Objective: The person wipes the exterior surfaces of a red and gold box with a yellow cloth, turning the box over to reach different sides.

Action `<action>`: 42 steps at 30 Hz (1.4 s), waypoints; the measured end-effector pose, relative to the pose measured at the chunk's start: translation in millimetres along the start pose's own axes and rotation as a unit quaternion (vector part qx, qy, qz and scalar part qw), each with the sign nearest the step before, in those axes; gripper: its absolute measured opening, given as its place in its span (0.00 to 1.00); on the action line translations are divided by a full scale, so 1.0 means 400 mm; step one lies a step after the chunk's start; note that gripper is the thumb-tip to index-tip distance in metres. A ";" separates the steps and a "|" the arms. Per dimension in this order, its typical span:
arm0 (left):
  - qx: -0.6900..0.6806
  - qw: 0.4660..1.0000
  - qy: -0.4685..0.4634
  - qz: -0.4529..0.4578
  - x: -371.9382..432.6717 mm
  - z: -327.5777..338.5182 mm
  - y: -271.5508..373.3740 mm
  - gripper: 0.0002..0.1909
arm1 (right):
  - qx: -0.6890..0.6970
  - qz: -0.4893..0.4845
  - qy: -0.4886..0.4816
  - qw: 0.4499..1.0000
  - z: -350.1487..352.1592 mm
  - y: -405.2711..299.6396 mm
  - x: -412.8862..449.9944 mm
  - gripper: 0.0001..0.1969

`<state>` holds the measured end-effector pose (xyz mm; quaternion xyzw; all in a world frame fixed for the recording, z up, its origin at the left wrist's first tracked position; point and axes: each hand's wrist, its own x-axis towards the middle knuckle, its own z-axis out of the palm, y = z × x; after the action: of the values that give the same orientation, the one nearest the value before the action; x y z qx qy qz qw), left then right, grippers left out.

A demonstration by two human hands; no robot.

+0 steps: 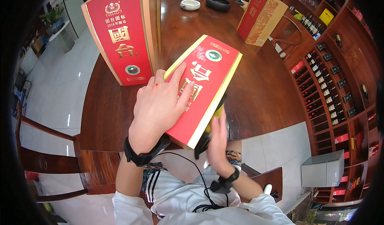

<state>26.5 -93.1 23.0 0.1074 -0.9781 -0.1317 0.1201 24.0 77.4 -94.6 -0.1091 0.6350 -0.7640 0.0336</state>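
Note:
A red liquor gift box point(216, 84) with pale gold edges lies tilted near the table's front edge, its printed face up. My left hand point(159, 102) holds it from the left, with the thumb and index finger spread over the red face. On the box's right side, my right hand point(218, 144) is blurred, its fingers stretched along a black-and-yellow item point(204, 139). That item sits between the hand and the box and is partly hidden; its kind is unclear. A matching box point(120, 39) stands upright just beyond my left hand.
Another red-and-gold box point(261, 18) stands farther back on the dark wooden table point(267, 102). White bowls point(190, 5) and a black dish point(218, 4) sit at the far end. A wooden chair point(51, 160) is at left, a wine rack point(324, 84) at right. A cable point(192, 162) crosses my lap.

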 end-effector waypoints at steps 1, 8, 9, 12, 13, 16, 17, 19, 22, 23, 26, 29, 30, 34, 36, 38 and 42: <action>-0.002 1.000 0.005 0.002 0.001 -0.007 0.004 0.29 | 0.000 -0.001 0.001 1.000 -0.005 0.014 -0.042 0.29; -0.017 1.000 -0.003 -0.006 0.003 -0.010 0.006 0.29 | -0.236 -0.207 -0.061 0.948 0.021 0.015 -0.118 0.51; -0.013 1.000 -0.002 -0.007 0.001 -0.012 0.005 0.29 | -0.258 -0.200 -0.066 0.943 0.014 0.019 -0.112 0.53; -0.019 1.000 -0.006 -0.004 -0.008 -0.010 -0.003 0.29 | -0.260 -0.195 -0.087 0.942 -0.007 0.007 -0.110 0.50; -0.027 0.999 -0.006 0.019 -0.010 -0.006 -0.008 0.29 | -0.276 -0.191 -0.102 0.936 -0.018 0.004 -0.108 0.49; -0.049 0.997 -0.018 0.063 -0.021 -0.012 -0.030 0.29 | -0.265 -0.193 -0.111 0.938 -0.042 0.008 -0.099 0.48; -0.064 0.994 -0.032 0.085 -0.023 -0.016 -0.040 0.29 | -0.255 -0.190 -0.112 0.942 -0.052 0.008 -0.098 0.48; -0.103 0.987 -0.045 0.117 -0.025 -0.019 -0.068 0.30 | -0.249 -0.194 -0.101 0.943 -0.073 0.002 -0.095 0.47; -0.195 0.965 -0.074 0.157 -0.026 -0.011 -0.084 0.31 | -0.246 -0.196 -0.080 0.946 -0.109 -0.001 -0.084 0.43; -0.247 0.952 -0.088 0.161 -0.025 -0.009 -0.084 0.31 | -0.246 -0.196 -0.076 0.946 -0.119 -0.004 -0.081 0.43; -0.290 0.937 -0.176 0.089 -0.008 -0.038 -0.053 0.31 | -0.267 -0.182 -0.030 0.946 -0.162 -0.032 -0.066 0.36; -0.255 0.952 -0.139 0.093 0.004 -0.028 -0.008 0.31 | -0.270 -0.183 0.020 0.945 -0.213 -0.033 -0.033 0.31; -0.208 0.967 -0.123 0.079 0.002 -0.031 0.014 0.29 | -0.249 -0.173 0.033 0.952 -0.225 -0.034 -0.020 0.30; -0.027 0.968 0.049 0.244 0.045 0.048 0.064 0.26 | -0.176 -0.124 0.097 0.972 -0.280 -0.030 0.038 0.25; -0.050 0.960 0.037 0.274 0.071 0.077 0.095 0.25 | -0.072 -0.103 0.134 0.983 -0.289 -0.042 0.069 0.20; -0.077 0.946 0.031 0.313 0.084 0.097 0.119 0.24 | 0.001 -0.106 0.153 0.982 -0.286 -0.053 0.090 0.20; -0.035 0.941 0.075 0.327 0.098 0.134 0.186 0.24 | -0.017 -0.137 0.169 0.976 -0.230 -0.097 0.083 0.19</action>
<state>-38.0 -20.2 2.1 -0.2131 -0.9422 -0.1107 0.2335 -24.1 167.1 -68.1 -0.0649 0.6234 -0.7578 -0.1813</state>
